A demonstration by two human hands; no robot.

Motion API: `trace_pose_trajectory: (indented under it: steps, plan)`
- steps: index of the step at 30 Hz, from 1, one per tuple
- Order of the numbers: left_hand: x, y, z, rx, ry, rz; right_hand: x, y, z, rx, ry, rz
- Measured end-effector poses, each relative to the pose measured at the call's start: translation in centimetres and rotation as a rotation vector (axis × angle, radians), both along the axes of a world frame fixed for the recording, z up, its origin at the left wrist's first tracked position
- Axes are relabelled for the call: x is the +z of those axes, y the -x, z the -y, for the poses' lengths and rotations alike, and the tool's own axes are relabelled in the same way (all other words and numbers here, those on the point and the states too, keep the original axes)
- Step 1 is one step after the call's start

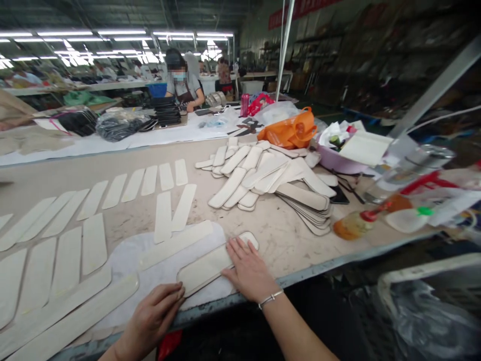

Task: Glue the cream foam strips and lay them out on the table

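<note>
A long cream strip (205, 268) with rounded ends and a dark edge lies on a white sheet (128, 250) at the table's front. My left hand (160, 306) has its fingers closed together at the strip's near left end, pinching that edge. Flat across the right part of the strip rests my right hand (248, 265), fingers stretched out, with a bracelet on the wrist. Just behind, another pale strip (176, 244) lies on the sheet. Rows of similar cream strips (67, 258) spread over the table to the left.
A loose pile of strips (263, 170) stands behind my right hand. To the right are an orange bag (291, 131), a purple basin (338, 159), a bottle of amber liquid (351, 226) and a green-tipped bottle (408, 219). Across the table sits a masked person (184, 87).
</note>
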State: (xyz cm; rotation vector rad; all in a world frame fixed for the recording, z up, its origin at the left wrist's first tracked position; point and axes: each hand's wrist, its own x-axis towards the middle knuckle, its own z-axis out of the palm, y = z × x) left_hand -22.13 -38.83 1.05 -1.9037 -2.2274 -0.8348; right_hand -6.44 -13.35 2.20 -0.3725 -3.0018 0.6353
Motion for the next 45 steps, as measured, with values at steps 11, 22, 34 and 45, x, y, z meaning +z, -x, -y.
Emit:
trace_pose_trajectory:
  steps: [11, 22, 34, 45]
  plan:
    - [1.1, 0.3, 1.2, 0.156, -0.04, 0.069, -1.7, -0.6, -1.7, -0.133, -0.055, 0.032]
    - [0.8, -3.1, -10.9, -0.099, 0.346, -0.219, -1.5, -0.6, -1.8, -0.134, -0.05, -0.003]
    - [0.1, 0.9, -3.1, -0.084, 0.337, -0.5, -1.1, -0.6, -1.6, -0.185, 0.02, -0.025]
    - [-0.6, 1.2, -3.6, -0.123, 0.325, -0.558, -0.1, 0.9, 2.4, 0.06, 0.133, -0.129]
